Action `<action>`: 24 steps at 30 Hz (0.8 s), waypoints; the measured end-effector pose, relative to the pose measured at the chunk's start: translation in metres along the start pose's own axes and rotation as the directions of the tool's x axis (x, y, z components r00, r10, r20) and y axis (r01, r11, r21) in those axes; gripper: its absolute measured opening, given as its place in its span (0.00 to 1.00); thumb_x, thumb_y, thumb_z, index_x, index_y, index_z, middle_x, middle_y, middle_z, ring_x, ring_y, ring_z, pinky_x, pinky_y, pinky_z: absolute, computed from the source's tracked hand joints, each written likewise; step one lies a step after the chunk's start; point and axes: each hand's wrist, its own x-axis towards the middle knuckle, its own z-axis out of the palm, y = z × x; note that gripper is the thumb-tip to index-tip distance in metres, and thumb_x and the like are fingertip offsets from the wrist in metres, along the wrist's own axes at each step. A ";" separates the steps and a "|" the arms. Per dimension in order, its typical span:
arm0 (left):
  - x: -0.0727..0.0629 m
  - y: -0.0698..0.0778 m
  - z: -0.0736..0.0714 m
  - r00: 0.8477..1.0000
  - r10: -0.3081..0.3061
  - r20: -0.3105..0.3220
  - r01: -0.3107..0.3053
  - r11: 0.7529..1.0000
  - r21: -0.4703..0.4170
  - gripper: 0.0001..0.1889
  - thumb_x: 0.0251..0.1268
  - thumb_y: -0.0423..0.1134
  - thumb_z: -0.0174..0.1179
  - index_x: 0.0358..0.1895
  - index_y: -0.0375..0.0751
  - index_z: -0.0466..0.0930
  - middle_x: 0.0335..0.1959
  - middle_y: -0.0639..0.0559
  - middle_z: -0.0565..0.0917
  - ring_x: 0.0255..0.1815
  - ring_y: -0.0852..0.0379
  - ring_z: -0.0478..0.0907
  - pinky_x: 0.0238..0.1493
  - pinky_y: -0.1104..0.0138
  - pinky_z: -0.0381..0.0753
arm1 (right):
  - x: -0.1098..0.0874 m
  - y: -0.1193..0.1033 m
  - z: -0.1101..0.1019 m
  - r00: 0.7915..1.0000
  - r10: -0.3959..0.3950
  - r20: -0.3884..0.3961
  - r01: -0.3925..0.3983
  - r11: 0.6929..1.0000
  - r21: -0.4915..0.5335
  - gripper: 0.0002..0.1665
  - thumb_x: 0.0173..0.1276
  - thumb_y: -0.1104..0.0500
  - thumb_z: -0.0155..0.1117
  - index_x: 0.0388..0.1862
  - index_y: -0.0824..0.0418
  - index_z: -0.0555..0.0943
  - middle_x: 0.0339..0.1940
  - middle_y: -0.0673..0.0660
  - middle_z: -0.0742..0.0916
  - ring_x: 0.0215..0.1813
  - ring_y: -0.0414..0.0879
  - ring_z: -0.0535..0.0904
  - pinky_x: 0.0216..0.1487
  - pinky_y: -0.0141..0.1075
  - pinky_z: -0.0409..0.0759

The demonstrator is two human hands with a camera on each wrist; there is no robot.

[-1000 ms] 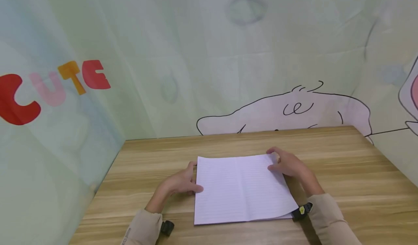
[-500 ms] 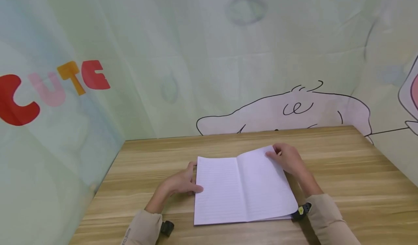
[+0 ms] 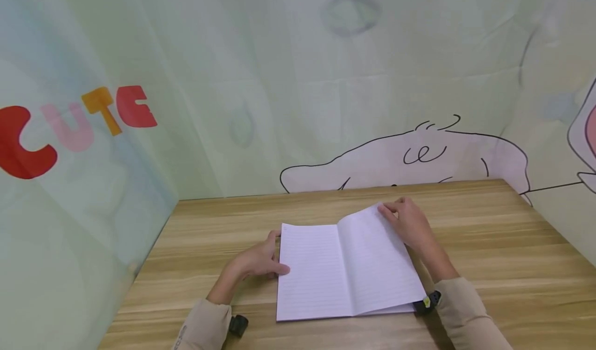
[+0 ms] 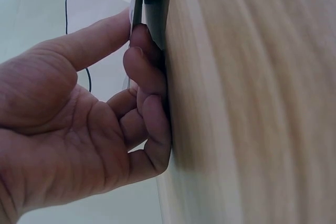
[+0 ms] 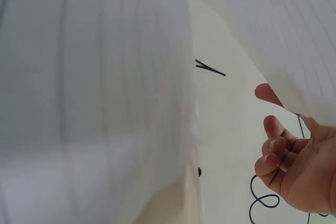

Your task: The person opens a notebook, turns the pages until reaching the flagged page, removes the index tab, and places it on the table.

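An open lined notebook lies on the wooden table. At its left edge my left hand grips it, thumb on the page and fingers curled below; the left wrist view shows these fingers between the notebook edge and the table. My right hand pinches the far right corner of a right-hand page, which bows up off the pages beneath. In the right wrist view the raised page hides part of the thumb and index finger, while the other fingers of the hand are loosely curled.
The wood-grain table extends around the notebook. Behind it hangs a pale green cloth backdrop with cartoon drawings and coloured letters. Dark wrist devices sit at both cuffs, the right one near the notebook's lower right corner.
My right hand has taken the page's far corner and moved it up and slightly left, so the page now lifts and curves. The left hand has stayed in place on the notebook.
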 end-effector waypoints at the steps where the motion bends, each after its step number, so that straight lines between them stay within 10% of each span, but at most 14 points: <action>1: 0.000 0.000 0.000 1.000 -0.002 0.000 0.002 1.000 0.001 0.51 0.59 0.33 0.72 0.78 0.33 0.43 0.24 0.46 0.78 0.23 0.55 0.71 0.28 0.64 0.68 | 0.000 0.000 -0.001 1.000 -0.009 0.000 0.009 1.000 0.013 0.26 0.78 0.50 0.57 0.58 0.72 0.81 0.47 0.67 0.80 0.40 0.54 0.74 0.38 0.44 0.73; 9: -0.002 0.001 0.000 1.000 0.000 -0.002 0.000 1.000 0.002 0.52 0.59 0.33 0.72 0.78 0.32 0.43 0.23 0.46 0.76 0.23 0.55 0.70 0.28 0.64 0.66 | 0.000 0.003 -0.012 0.977 -0.129 0.172 0.097 0.979 0.182 0.14 0.77 0.58 0.57 0.37 0.68 0.83 0.24 0.52 0.76 0.27 0.44 0.69 0.28 0.36 0.69; 24: -0.003 0.001 -0.001 1.000 0.003 0.008 -0.003 1.000 -0.011 0.52 0.59 0.33 0.72 0.78 0.32 0.42 0.23 0.46 0.77 0.23 0.54 0.70 0.29 0.64 0.67 | -0.003 -0.005 -0.025 0.918 0.044 0.395 -0.218 0.885 0.410 0.26 0.81 0.49 0.48 0.40 0.70 0.82 0.25 0.54 0.82 0.28 0.46 0.79 0.32 0.41 0.81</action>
